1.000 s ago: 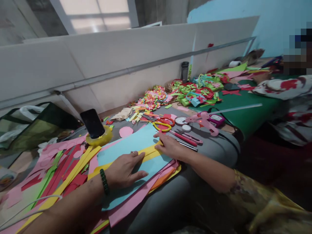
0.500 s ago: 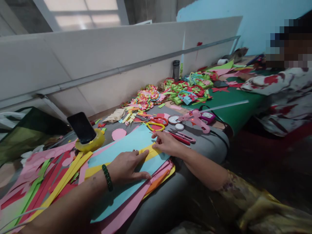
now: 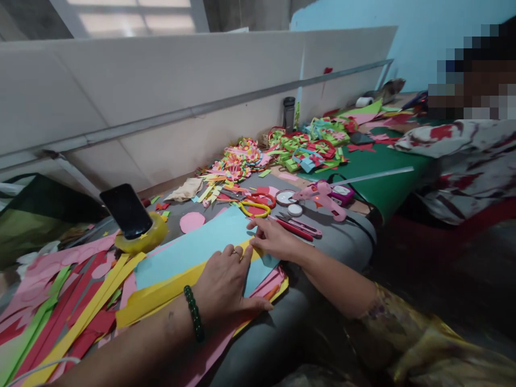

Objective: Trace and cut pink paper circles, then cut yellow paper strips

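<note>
My left hand (image 3: 228, 282) lies flat, fingers stretched out, on a yellow paper strip (image 3: 161, 293) that crosses a light blue sheet (image 3: 197, 244). A green bead bracelet sits on that wrist. My right hand (image 3: 274, 237) rests with fingers extended on the right end of the same strip, near the sheet's corner. Under the blue sheet lies a stack of pink, orange and yellow sheets (image 3: 270, 282) on the grey table (image 3: 338, 244).
Scissors (image 3: 258, 204), a red knife (image 3: 292, 228), a pink glue gun (image 3: 324, 196) and round tins lie right of my hands. A phone (image 3: 126, 210) stands in a yellow tape roll. Paper strips cover the left; paper flowers (image 3: 237, 161) sit behind. A person (image 3: 463, 156) leans at the right.
My left hand slid right along the yellow strip toward my right hand. The strip now lifts slightly at its left part. The view shifted a little.
</note>
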The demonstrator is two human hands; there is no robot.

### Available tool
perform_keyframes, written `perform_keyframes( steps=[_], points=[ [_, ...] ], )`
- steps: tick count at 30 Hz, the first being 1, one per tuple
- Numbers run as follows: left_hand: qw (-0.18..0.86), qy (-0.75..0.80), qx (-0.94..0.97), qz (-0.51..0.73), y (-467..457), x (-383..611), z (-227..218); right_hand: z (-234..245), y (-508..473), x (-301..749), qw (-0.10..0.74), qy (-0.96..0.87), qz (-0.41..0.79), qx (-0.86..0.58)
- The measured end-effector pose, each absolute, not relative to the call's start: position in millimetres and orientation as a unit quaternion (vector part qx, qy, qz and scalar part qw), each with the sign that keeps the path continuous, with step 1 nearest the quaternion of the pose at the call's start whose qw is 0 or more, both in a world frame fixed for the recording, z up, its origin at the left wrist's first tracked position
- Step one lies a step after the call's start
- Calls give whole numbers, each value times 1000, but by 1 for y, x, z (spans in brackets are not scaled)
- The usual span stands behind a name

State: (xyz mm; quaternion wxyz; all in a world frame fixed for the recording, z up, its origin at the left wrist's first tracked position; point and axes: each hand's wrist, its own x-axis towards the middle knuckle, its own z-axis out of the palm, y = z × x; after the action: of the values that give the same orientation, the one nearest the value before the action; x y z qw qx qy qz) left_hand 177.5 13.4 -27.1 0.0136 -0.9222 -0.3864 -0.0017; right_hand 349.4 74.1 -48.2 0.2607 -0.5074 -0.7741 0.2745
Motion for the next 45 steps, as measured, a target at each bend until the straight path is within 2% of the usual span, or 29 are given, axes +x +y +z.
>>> perform_keyframes(
  steps=[6, 28, 38, 45],
  points=[
    [73, -428, -901, -23, -3, 171, -29, -49, 74, 350, 260, -782, 270, -498],
    [64, -687, -723, 38, -94, 63, -36, -52, 83, 350, 262, -793, 253, -488],
    [74, -689, -719, -49, -110, 33, -60, -49, 86, 349, 256, -789, 254, -498],
    [38, -699, -711, -64, -112, 27, -58, -47, 86, 348, 254, -793, 240, -500]
  ],
)
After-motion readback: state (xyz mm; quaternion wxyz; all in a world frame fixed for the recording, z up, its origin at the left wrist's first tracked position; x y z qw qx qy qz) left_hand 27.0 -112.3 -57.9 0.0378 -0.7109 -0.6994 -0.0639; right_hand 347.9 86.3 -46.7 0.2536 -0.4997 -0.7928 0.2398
